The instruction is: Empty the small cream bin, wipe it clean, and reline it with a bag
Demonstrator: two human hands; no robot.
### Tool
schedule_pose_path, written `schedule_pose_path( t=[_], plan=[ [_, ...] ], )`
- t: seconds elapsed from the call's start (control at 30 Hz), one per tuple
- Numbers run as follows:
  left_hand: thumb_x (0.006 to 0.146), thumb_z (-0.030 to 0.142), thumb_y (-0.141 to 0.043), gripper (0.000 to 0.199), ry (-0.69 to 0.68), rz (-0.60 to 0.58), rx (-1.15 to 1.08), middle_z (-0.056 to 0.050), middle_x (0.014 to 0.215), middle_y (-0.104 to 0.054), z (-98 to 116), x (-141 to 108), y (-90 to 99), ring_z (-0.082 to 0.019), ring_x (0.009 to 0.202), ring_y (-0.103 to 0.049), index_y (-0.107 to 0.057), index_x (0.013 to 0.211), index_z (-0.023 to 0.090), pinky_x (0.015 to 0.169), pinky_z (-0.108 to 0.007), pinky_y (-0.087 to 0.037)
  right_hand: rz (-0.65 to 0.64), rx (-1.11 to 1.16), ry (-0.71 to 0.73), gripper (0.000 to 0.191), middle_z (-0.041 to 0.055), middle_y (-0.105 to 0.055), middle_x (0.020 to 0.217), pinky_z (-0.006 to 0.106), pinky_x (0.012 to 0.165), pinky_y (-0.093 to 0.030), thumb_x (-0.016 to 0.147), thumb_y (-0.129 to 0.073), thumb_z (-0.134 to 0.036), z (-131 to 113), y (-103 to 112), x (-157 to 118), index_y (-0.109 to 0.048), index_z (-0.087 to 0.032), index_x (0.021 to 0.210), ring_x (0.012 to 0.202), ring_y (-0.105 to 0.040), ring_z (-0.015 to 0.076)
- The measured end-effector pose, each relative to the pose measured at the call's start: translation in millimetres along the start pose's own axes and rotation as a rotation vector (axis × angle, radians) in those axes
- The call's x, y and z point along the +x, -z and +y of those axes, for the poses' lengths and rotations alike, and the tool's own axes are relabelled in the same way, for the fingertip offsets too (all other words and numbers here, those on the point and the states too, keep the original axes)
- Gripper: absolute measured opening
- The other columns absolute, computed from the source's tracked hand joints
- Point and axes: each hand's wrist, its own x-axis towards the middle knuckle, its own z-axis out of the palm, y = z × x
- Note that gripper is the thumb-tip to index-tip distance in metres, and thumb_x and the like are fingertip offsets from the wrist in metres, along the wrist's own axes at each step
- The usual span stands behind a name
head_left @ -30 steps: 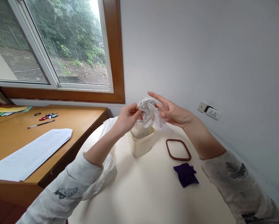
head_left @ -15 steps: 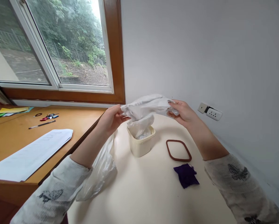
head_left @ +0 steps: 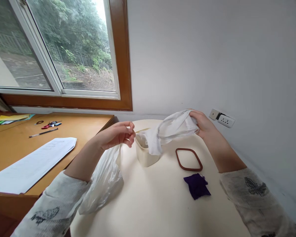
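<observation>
A white plastic bag (head_left: 175, 126) is bunched in my right hand (head_left: 202, 122), the fingers wrapped round its right end. The bag's left end droops over the rim of a small cream bin (head_left: 146, 158) and covers part of its mouth. To the left of the bin, my left hand (head_left: 119, 134) hangs in the air with its fingers loosely curled and apart. Nothing shows in that hand. Whether a fingertip touches the bin's rim, I cannot tell. A brown rounded frame (head_left: 179, 159) lies to the right of the bin, with a dark purple cloth pouch (head_left: 197, 186) in front of it.
Another translucent plastic bag (head_left: 105, 181) lies crumpled on the cream table (head_left: 150, 204), under my left forearm. On the wooden desk (head_left: 81, 123) at left are paper sheets (head_left: 34, 164), a pen (head_left: 43, 133) and keys (head_left: 51, 124). A wall socket (head_left: 226, 120) sits at right.
My left hand has let go of the white bag and moved down slightly. My right hand has drawn the bag to the right, and its left end has dropped onto the bin's rim.
</observation>
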Motion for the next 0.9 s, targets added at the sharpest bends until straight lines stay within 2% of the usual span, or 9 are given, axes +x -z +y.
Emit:
schedule_pose_path(
  t=[0.1,0.2,0.23,0.27,0.33,0.43,0.6,0.73,0.9],
  plan=[
    [0.072,0.033,-0.064,0.036,0.029,-0.072,0.358,-0.002,0.083,-0.053,-5,-8,-24.5,-0.016,0.074,-0.057,-0.043,0.100,0.022,0.066,-0.035,-0.052,0.046,0.033,0.013,0.009,-0.0051,-0.045,0.056,0.022,0.046,-0.030,0.060,-0.057,-0.021,-2,-10,-7,-0.049,-0.020,0.063,0.050,-0.041,0.0090],
    [0.055,0.038,-0.076,0.090,-0.087,0.049,0.663,-0.010,0.114,-0.044,-24,-5,-56.8,-0.024,0.098,-0.052,-0.024,0.128,0.031,0.077,-0.042,-0.049,0.027,0.039,0.010,0.011,-0.0059,-0.043,0.054,0.021,0.044,-0.028,0.060,-0.058,-0.021,-6,-24,-20,-0.047,-0.020,0.063,0.048,-0.039,0.0079],
    [0.053,0.039,-0.077,0.096,-0.156,0.100,0.723,-0.012,0.123,-0.038,-31,-1,-66.9,-0.027,0.106,-0.047,-0.021,0.131,0.031,0.082,-0.044,-0.046,0.009,0.035,0.010,0.012,-0.0062,-0.042,0.054,0.021,0.043,-0.028,0.060,-0.058,-0.020,-8,-30,-25,-0.047,-0.020,0.064,0.047,-0.038,0.0074],
    [0.054,0.039,-0.075,0.094,-0.207,0.148,0.770,-0.012,0.129,-0.034,-38,4,-75.2,-0.029,0.113,-0.042,-0.023,0.131,0.031,0.087,-0.045,-0.043,-0.018,0.033,0.011,0.012,-0.0065,-0.041,0.054,0.020,0.043,-0.027,0.060,-0.058,-0.019,-9,-34,-30,-0.047,-0.020,0.065,0.046,-0.037,0.0070],
    [0.067,0.038,-0.064,0.066,-0.314,0.316,0.828,-0.011,0.127,-0.040,-47,15,-82.8,-0.028,0.118,-0.038,-0.035,0.126,0.026,0.093,-0.044,-0.038,-0.082,0.046,0.030,0.012,-0.0068,-0.039,0.054,0.019,0.043,-0.026,0.061,-0.057,-0.016,-14,-40,-40,-0.047,-0.020,0.066,0.046,-0.034,0.0061],
    [0.075,0.027,-0.046,0.024,-0.256,0.429,0.816,-0.005,0.090,-0.060,-46,32,-67.0,-0.022,0.087,-0.056,-0.055,0.096,0.019,0.073,-0.035,-0.046,-0.143,0.079,0.083,0.013,-0.0069,-0.033,0.053,0.018,0.043,-0.024,0.061,-0.054,-0.011,-23,-34,-51,-0.043,-0.019,0.062,0.047,-0.029,0.0051],
    [0.059,0.016,-0.049,0.020,-0.290,0.685,0.683,-0.002,0.070,-0.062,-29,49,-4.3,-0.017,0.068,-0.056,-0.062,0.074,0.015,0.060,-0.027,-0.045,-0.110,0.104,0.094,0.016,-0.0066,-0.027,0.050,0.017,0.041,-0.021,0.058,-0.049,-0.005,-32,2,-55,-0.040,-0.018,0.057,0.044,-0.024,0.0047],
    [0.057,0.013,-0.055,0.010,-0.245,0.654,0.181,0.000,0.059,-0.058,-21,60,27.9,-0.013,0.055,-0.055,-0.059,0.065,0.013,0.055,-0.027,-0.049,-0.084,0.141,0.030,0.020,-0.0073,-0.027,0.049,0.018,0.040,-0.022,0.054,-0.047,-0.003,-25,29,-51,-0.047,-0.019,0.066,0.041,-0.022,0.0042],
    [0.058,0.000,-0.055,0.013,-0.209,0.636,-0.299,-0.002,0.061,-0.061,-8,70,44.6,-0.012,0.054,-0.058,-0.057,0.065,0.012,0.053,-0.023,-0.051,-0.172,0.042,-0.117,0.031,-0.0086,-0.030,0.047,0.021,0.040,-0.021,0.053,-0.045,-0.005,-3,63,-49,-0.051,-0.021,0.079,0.037,-0.017,0.0038]
  ],
)
